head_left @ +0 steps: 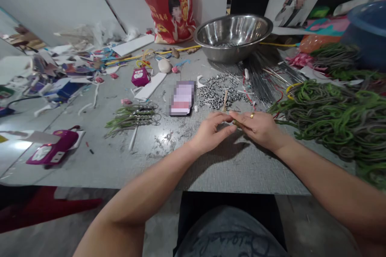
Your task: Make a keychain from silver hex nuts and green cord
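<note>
My left hand (212, 131) and my right hand (261, 129) meet over the table, fingertips pinched together. Between them shows a short olive-green piece that looks like a cord end (237, 123); the rest of it is hidden by the fingers. A ring is on my right hand. Just beyond the fingertips a thin wooden stick (225, 99) stands out over scattered silver beads (215, 92). To the right lies a big heap of green and grey cords (328, 116). A bundle of green cords with beads and wire loops (135, 115) rests on the left.
A phone (181, 98) lies left of the beads. Behind stand a steel bowl (233, 50) and a red bag (169, 8). Thin wires (262, 78) spread right of the beads. At left are a purple device (56, 147) and paper scraps (57, 68). The table's front edge (226, 191) is near me.
</note>
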`<state>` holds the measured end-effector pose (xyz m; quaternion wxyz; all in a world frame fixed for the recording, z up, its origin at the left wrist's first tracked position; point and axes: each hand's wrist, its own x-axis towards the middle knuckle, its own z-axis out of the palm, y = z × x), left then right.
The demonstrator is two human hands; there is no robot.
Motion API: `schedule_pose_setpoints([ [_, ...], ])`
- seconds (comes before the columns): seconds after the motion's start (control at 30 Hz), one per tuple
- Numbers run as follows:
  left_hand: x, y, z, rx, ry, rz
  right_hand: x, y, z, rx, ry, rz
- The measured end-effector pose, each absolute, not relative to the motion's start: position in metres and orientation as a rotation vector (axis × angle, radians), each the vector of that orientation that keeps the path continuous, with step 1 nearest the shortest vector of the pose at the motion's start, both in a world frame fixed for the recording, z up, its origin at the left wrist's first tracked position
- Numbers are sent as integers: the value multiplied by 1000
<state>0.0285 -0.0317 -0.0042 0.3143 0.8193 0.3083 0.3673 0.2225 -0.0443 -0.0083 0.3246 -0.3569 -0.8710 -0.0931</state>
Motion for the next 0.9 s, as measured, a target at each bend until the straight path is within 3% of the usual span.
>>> schedule_pose_setpoints([
  [0.4,31,-31,-5,1870,985,1062,216,-49,-8,-1144,-2337,-299],
  [0.63,14,-11,9,1077,958,1398,251,-30,-6,-1482,-2036,-172],
  [0.9,3,-5,27,711,813,1319,273,-18,2,-1947,-1716,-189],
])
